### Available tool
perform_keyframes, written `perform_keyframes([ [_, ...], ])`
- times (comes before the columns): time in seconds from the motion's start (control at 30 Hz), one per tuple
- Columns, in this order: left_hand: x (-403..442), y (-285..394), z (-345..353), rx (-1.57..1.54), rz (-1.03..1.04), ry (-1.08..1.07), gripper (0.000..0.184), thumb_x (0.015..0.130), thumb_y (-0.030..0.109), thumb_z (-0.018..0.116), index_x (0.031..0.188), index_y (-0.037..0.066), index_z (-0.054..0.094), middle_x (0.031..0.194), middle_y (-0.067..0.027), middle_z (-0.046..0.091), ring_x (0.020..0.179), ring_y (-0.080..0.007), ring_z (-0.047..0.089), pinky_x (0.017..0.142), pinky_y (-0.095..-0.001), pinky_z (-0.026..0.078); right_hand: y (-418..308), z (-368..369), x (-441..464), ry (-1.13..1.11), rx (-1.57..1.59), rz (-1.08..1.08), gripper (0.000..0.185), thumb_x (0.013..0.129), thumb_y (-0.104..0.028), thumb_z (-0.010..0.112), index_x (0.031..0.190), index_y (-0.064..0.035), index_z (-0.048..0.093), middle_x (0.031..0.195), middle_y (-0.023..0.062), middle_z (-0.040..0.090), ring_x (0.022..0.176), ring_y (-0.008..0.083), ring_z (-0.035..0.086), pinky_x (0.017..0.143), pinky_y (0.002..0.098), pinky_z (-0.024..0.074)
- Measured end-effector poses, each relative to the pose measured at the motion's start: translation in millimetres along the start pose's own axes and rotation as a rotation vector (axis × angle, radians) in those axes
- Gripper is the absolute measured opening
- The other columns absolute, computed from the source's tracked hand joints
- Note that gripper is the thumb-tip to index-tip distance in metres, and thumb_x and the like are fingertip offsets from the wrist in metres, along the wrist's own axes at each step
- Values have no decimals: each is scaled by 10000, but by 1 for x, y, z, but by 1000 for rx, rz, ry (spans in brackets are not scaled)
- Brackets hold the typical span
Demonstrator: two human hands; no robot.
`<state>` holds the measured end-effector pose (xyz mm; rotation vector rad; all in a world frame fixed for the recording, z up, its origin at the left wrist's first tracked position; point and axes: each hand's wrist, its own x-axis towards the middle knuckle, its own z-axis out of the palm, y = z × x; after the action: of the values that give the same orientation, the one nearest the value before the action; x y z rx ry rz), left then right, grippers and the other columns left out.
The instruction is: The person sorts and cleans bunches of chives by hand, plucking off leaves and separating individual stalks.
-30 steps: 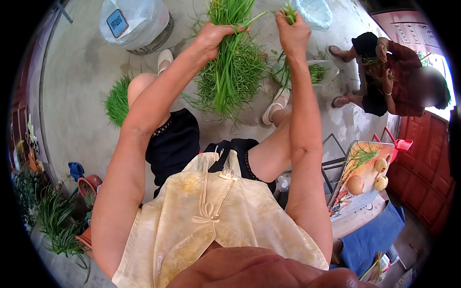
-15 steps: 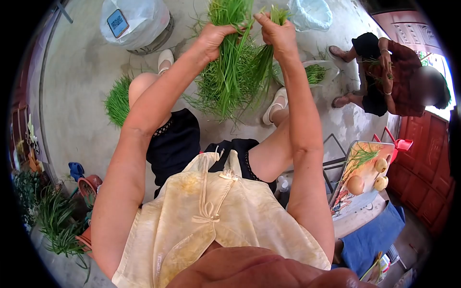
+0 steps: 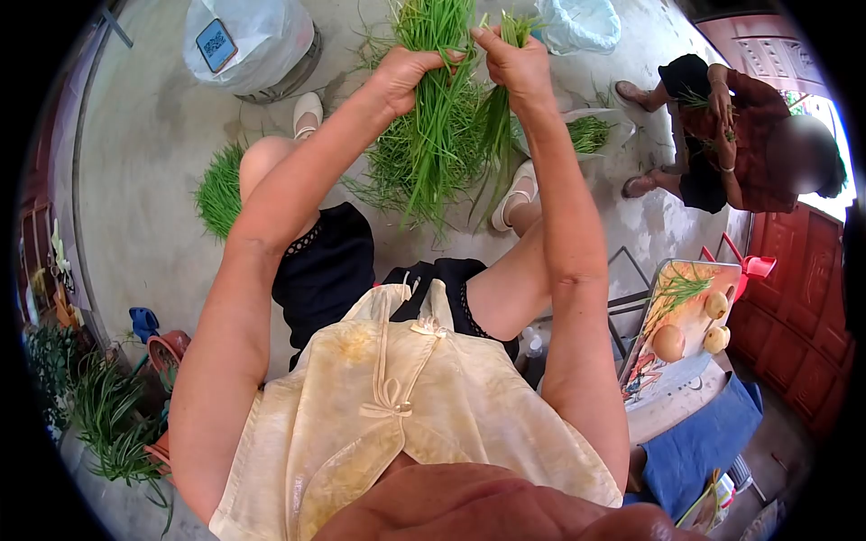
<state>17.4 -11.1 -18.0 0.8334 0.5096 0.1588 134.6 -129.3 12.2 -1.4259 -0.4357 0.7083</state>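
— Green is the big bunch of chives (image 3: 439,99) in your left hand (image 3: 397,79), but how do your fingers stand there?

— Your left fingers are curled tight around it, and the thumb reaches across the stalks. The long leaves run toward you, above the loose pile of chives (image 3: 393,149) which lies on the concrete floor (image 3: 149,198), between your two white shoes (image 3: 515,197).

— And what does your right hand (image 3: 523,72) have?

— It is closed too. Your thumb and fingers pinch a small bunch of chives (image 3: 515,32) near its pale ends, and its leaves hang below your palm. Your two hands are near each other; if the thumbs touch, I cannot tell.

— Which things are around you?

— Beside your left knee lies another heap of chives (image 3: 217,194). Past your right wrist, a clear plastic bag (image 3: 621,135) holds some more. In front of you, to the left, a card with a QR code (image 3: 216,47) rests on a bucket covered with white plastic (image 3: 271,41). To your right, a co-worker (image 3: 758,135) sits with greens in the hands, and nearer to you a printed board (image 3: 691,319) carries three round tan vegetables (image 3: 668,343) and a few green stalks (image 3: 683,287)
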Motion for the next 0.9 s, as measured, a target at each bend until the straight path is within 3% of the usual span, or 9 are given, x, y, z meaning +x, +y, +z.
perform_keyframes([
  [0.23, -1, 5, 0, 72, 69, 19, 209, 768, 61, 687, 966, 21, 634, 853, -71, 662, 624, -104, 561, 552, -248, 498, -3, 2, -2, -57, 20, -9, 129, 801, -160, 695, 786, -58, 616, 539, -67, 456, 427, 33, 364, 398, 210, 252],
  [0.47, -5, 16, -4, 62, 36, -152, 282, 803, 94, 653, 1059, -9, 599, 919, -79, 677, 608, -65, 526, 522, -224, 492, -11, -8, -3, -187, 36, 22, 137, 812, -182, 681, 775, -66, 617, 536, -73, 445, 425, 37, 357, 401, 218, 254],
  [0.67, -8, 18, -9, 115, 4, -144, 270, 817, 95, 633, 1060, -15, 597, 958, -82, 673, 595, -58, 519, 499, -240, 507, -3, -26, 14, 145, -148, -187, 134, 827, -174, 679, 777, -72, 609, 518, -68, 429, 407, 28, 328, 394, 212, 234],
  [0.77, -11, 19, -10, 119, -33, -126, 280, 818, 93, 630, 1069, -25, 593, 979, -86, 670, 594, -54, 524, 501, -256, 525, 2, -43, 26, 233, -416, -251, 139, 823, -192, 684, 807, -62, 635, 522, -68, 443, 421, 26, 348, 403, 208, 259],
  [0.87, -15, 22, -9, 122, -42, -112, 296, 817, 93, 632, 1081, -33, 588, 987, -92, 667, 595, -51, 530, 509, -270, 539, 4, -48, 23, 196, -771, -308, 256, 759, -257, 717, 790, -13, 646, 602, -13, 552, 559, 95, 498, 547, 292, 429],
  [0.9, -14, 22, -10, 126, -39, -111, 300, 816, 93, 634, 1084, -35, 588, 985, -91, 667, 595, -50, 532, 511, -275, 543, 5, -48, 21, 174, -740, -356, 254, 762, -261, 718, 797, -19, 650, 603, -16, 548, 557, 94, 494, 540, 284, 421],
])
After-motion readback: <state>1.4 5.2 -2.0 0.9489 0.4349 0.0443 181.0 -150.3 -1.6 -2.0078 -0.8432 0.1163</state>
